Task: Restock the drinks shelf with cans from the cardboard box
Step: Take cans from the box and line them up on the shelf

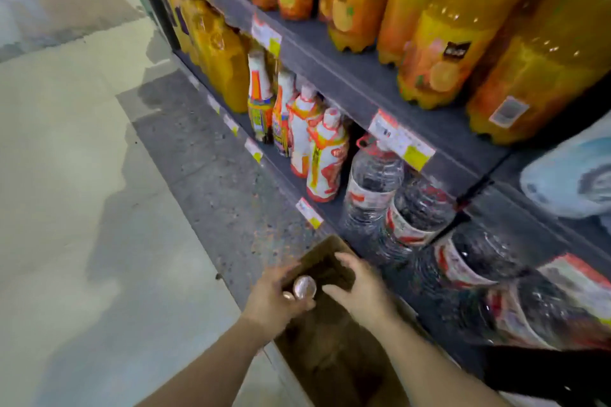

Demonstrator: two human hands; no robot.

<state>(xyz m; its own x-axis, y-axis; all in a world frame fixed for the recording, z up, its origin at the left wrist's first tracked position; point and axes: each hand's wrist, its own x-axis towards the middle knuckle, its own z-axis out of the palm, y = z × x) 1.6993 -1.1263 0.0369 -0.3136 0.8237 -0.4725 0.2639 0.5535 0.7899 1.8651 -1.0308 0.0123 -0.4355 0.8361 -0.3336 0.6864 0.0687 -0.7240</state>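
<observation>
An open cardboard box (pixel 334 360) stands on the floor against the foot of the drinks shelf (pixel 360 92). My left hand (pixel 274 301) grips a can (pixel 304 287) by its side over the box; its round silver top faces the camera. My right hand (pixel 358 289) is just right of the can above the box's far end, fingers bent downward; whether it holds anything is hidden. The inside of the box is dark and blurred.
Large orange-juice bottles (pixel 439 53) fill the upper shelf. The lower shelf carries orange bottles, white-and-red labelled bottles (pixel 325 158) and big clear water bottles (pixel 373 182). Yellow price tags (pixel 401 139) line the shelf edges. Pale tiled floor (pixel 82 192) stretches to the left.
</observation>
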